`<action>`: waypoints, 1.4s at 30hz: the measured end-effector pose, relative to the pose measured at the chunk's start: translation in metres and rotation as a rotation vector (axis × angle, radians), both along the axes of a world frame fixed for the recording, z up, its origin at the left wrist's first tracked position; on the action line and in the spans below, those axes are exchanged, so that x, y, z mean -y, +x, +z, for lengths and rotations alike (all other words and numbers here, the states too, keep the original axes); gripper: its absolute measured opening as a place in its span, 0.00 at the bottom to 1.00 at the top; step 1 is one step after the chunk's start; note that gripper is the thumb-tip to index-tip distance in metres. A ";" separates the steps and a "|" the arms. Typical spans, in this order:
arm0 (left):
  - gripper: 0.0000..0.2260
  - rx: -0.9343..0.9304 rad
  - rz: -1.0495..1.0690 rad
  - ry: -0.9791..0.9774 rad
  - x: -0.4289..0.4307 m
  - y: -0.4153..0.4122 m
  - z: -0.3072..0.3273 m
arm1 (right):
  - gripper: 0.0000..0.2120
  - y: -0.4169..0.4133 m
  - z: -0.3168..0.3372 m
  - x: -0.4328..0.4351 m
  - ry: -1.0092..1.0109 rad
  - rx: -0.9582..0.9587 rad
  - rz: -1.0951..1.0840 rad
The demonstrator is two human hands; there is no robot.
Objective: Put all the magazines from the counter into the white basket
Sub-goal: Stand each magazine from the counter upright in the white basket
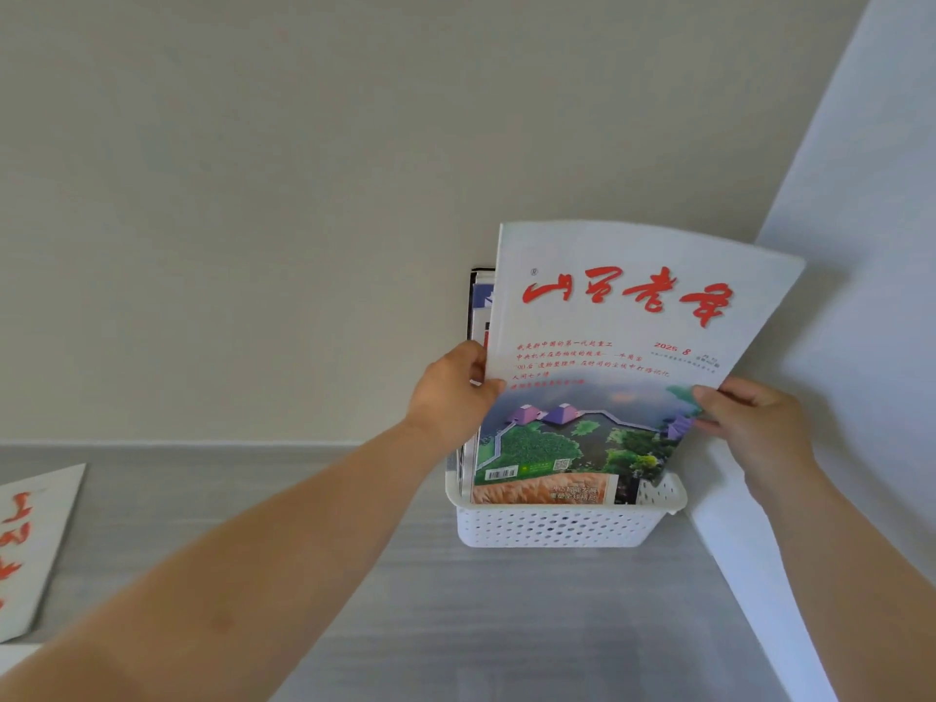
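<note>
A white perforated basket stands on the grey counter against the wall. A white magazine with red brush lettering and a landscape picture stands upright in it, its lower edge inside the basket. My left hand grips its left edge, and my right hand pinches its right edge. Behind it, other magazines stand in the basket, mostly hidden. Another white magazine with red lettering lies flat on the counter at the far left.
The grey counter runs along a pale wall. A white side panel rises at the right, close to the basket. A white edge shows at the bottom left corner.
</note>
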State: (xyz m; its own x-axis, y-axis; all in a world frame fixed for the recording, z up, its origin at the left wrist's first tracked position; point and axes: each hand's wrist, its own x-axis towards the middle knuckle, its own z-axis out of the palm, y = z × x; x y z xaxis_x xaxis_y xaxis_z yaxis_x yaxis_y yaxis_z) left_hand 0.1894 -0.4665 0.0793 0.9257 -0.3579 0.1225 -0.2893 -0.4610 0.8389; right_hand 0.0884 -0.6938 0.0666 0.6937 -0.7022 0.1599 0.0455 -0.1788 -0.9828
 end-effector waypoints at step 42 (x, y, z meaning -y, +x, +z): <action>0.13 -0.038 0.134 0.095 -0.120 -0.041 -0.043 | 0.11 -0.024 -0.026 -0.092 -0.308 -0.388 -0.011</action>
